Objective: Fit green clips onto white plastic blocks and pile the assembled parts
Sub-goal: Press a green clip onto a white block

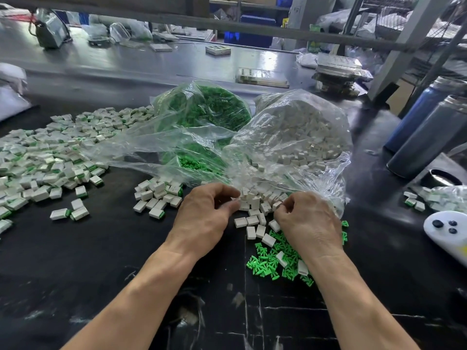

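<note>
Loose white blocks spill from the mouth of a clear bag of white blocks. My left hand has curled fingers at the left edge of that spill; what it pinches is hidden. My right hand pinches a white block at the spill's right edge. Loose green clips lie on the black table below my right hand. A bag of green clips sits behind. A large pile of assembled parts covers the left, with a smaller heap nearer.
Two dark cylindrical bottles stand at the right. A white controller lies at the right edge beside a small bag of parts. Stacked trays and a grey machine sit far back. The black table is scuffed near me.
</note>
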Demonstrator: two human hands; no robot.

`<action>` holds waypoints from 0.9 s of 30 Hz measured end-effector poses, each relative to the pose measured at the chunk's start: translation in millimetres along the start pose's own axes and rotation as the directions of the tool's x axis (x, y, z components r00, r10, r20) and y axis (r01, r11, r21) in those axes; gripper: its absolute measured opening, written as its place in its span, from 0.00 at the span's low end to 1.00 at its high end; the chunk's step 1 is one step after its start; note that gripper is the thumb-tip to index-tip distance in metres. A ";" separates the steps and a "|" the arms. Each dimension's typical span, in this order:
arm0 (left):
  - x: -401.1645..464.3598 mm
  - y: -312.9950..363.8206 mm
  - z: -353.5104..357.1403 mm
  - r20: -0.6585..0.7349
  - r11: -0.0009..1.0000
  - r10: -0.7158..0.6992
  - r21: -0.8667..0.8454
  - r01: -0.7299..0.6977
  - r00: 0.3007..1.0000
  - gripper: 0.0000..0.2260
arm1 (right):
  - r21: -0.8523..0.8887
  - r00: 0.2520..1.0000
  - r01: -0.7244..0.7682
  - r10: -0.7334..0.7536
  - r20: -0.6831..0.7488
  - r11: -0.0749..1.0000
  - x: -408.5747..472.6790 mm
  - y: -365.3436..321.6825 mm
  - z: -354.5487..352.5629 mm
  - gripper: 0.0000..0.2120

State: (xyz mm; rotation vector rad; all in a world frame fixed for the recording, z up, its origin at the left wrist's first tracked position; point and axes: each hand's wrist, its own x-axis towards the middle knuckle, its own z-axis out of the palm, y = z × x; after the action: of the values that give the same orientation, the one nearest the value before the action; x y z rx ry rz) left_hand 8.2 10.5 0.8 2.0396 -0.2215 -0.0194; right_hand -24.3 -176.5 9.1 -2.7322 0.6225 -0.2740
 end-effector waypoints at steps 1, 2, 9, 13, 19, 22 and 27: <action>0.0 1.0 -0.3 0.010 0.997 -0.003 -0.083 0.004 1.000 0.05 | 0.036 0.999 0.024 -0.023 -0.023 0.999 -0.4 0.8 0.3 0.08; -0.2 2.1 -0.3 0.021 0.988 0.004 -0.152 -0.001 1.000 0.04 | 0.097 0.997 0.056 -0.051 -0.054 0.994 -1.2 1.3 0.2 0.08; -2.9 6.5 0.5 0.061 0.926 0.052 -0.376 -0.025 0.997 0.07 | 0.792 0.991 0.106 -0.128 -0.035 0.601 -15.5 -6.4 -0.9 0.03; -3.6 7.2 0.0 0.072 0.907 0.058 -0.421 -0.023 0.996 0.06 | 0.874 0.985 0.070 -0.172 0.016 0.481 -18.2 -9.6 -0.7 0.04; -3.9 6.9 3.2 0.050 0.919 0.102 -0.387 -0.074 0.994 0.08 | 0.944 0.976 0.061 -0.218 0.012 0.325 -21.0 -13.6 4.2 0.05; -4.7 4.4 4.2 0.038 0.944 0.127 -0.310 -0.109 0.991 0.07 | 0.956 0.975 0.064 -0.221 0.001 0.287 -21.0 -13.5 6.2 0.06; -3.9 2.9 4.4 0.019 0.963 0.123 -0.245 -0.114 0.992 0.08 | 0.957 0.978 0.076 -0.208 -0.016 0.280 -19.9 -14.6 9.1 0.07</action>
State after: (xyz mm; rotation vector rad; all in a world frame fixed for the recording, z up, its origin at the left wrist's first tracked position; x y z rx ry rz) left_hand 3.4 6.0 1.1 1.7794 -0.3460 -0.0065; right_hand -34.1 -152.7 3.6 -1.5418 0.0514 -0.3721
